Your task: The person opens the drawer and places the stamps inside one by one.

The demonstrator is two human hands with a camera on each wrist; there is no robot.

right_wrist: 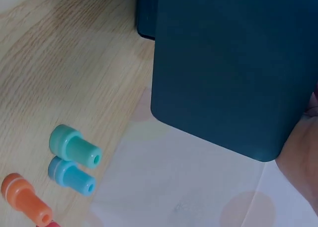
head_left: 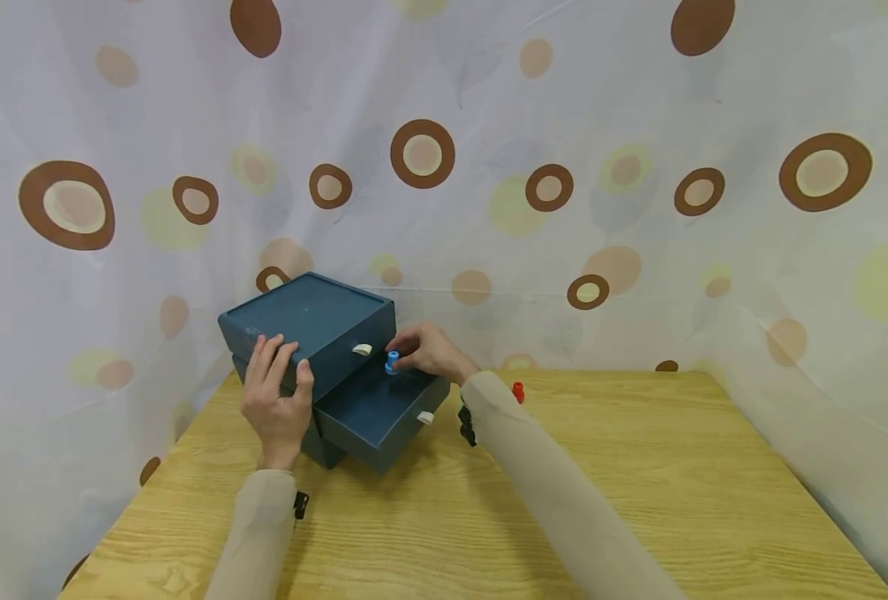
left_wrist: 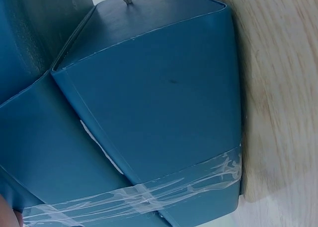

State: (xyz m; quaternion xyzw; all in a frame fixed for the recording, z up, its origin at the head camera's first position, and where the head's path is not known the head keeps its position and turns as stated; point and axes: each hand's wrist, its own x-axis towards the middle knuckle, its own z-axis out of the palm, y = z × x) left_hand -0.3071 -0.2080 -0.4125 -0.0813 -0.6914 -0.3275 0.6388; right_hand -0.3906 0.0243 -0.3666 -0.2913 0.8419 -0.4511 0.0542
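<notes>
My right hand (head_left: 426, 350) pinches a small light-blue stepped plastic peg (head_left: 392, 362) over the pulled-out drawer (head_left: 372, 408) of a dark blue drawer box (head_left: 312, 312). Only part of this hand (right_wrist: 300, 157) shows at the right edge of the right wrist view, behind the drawer's outer side (right_wrist: 223, 78); the peg is hidden there. My left hand (head_left: 277, 408) rests against the box's near side, fingertips at the top edge and thumb by the front corner. In the left wrist view, clear tape (left_wrist: 139, 197) runs across the box's side.
Beyond the right forearm, a red peg (head_left: 518, 392) stands on the wooden table (head_left: 624, 467). The right wrist view shows a teal peg (right_wrist: 74, 145), another blue peg (right_wrist: 72, 175) and an orange peg (right_wrist: 26, 199). A patterned cloth (head_left: 474, 217) hangs behind the table.
</notes>
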